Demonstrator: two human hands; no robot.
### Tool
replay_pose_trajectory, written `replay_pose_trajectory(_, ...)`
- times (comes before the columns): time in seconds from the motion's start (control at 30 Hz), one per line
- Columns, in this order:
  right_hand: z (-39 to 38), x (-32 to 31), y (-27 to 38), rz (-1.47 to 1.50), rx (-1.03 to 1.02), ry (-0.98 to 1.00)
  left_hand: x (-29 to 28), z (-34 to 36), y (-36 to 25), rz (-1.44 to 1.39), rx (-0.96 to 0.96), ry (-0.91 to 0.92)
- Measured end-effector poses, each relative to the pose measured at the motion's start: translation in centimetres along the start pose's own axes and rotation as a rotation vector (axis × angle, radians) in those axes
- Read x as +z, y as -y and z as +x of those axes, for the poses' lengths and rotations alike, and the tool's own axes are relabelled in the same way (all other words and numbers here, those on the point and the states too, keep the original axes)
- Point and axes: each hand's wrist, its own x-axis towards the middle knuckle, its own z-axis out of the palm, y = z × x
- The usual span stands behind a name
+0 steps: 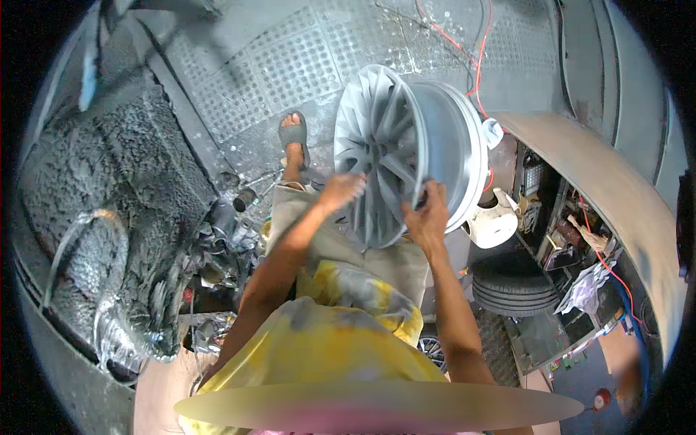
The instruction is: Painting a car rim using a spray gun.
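A grey alloy wheel rim (373,163) stands upright before my lap, its many-spoked face turned to the left. Behind that face its barrel (449,152) spreads to the right. My right hand (429,210) grips the near edge of the face, fingers bent over the lip. Against the left side of the spokes is my left hand (342,191), its fingers curled and closed. Whether something small lies inside them is hidden.
Grey matting (283,69) covers part of the floor ahead. On the left lies a dark, rough-coated slab (109,159), with cans and clutter beside it. A white container (493,221), a tire (515,286) and a cluttered shelf (573,232) stand right. A red cable (457,47) crosses the floor.
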Motion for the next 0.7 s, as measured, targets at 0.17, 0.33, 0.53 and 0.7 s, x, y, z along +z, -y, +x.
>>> replay_pose_trajectory(0.17,0.8,-3.9,-6.1,-0.204,-0.013,-0.136,-9.9,12.3,11.8,0.836,-0.312,-0.297)
replay_pose_trajectory(0.33,0.3,-5.4,-8.5,-0.287,-0.055,-0.001,-14.1,17.1,21.6,0.768,-0.478,-0.431)
replay_pose_trajectory(0.53,-0.9,-6.6,-8.5,-0.27,0.062,0.078,-11.3,20.7,22.9,0.709,-0.428,-0.447)
replay_pose_trajectory(0.7,0.2,-6.5,-7.2,-0.19,-0.075,0.07,-12.2,21.1,21.1,0.641,-0.248,-0.545)
